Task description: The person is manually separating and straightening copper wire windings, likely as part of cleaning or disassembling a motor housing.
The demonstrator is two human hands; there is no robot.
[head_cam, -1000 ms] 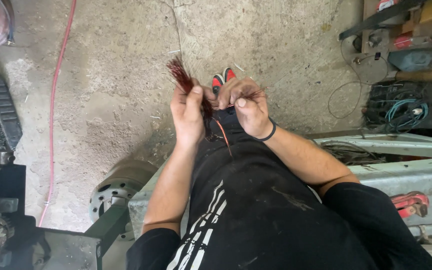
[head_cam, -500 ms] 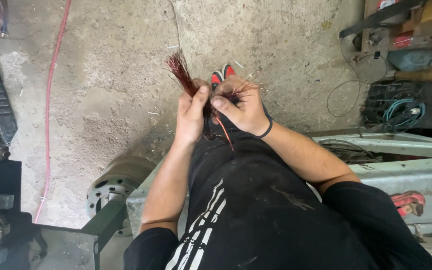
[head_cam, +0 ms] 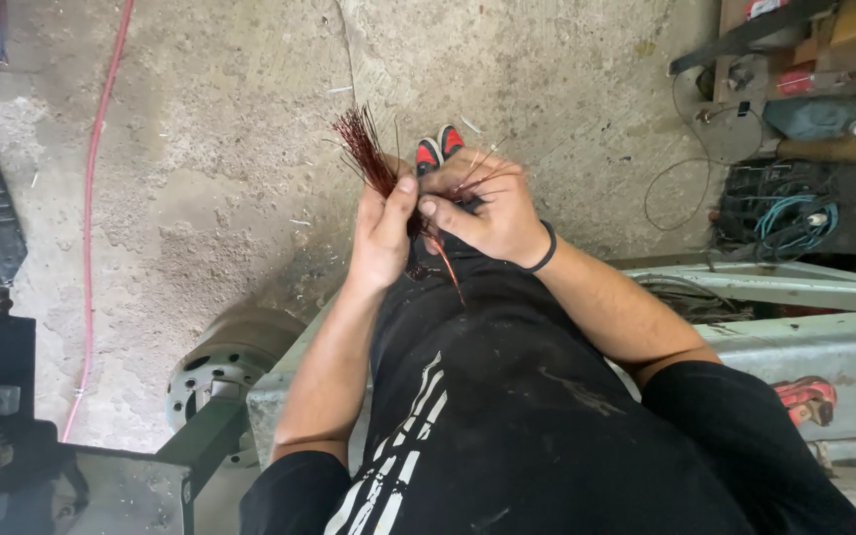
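My left hand grips a bundle of thin reddish-brown copper wires that fans out upward past my thumb. My right hand, with a black band on its wrist, pinches strands of the same bundle just beside the left hand; a few loose strands hang down between the two. Both hands sit above my knee in black trousers with white stripes. The toe of a red and black shoe shows beyond my fingers.
A red hose runs along the concrete floor on the left. A round metal motor part lies by my leg. A grey metal frame sits on the right, with tangled cables and a bottle beyond it.
The hands have stayed together on the wire bundle, with the fingers shifting slightly along the strands. The view has drifted a little.
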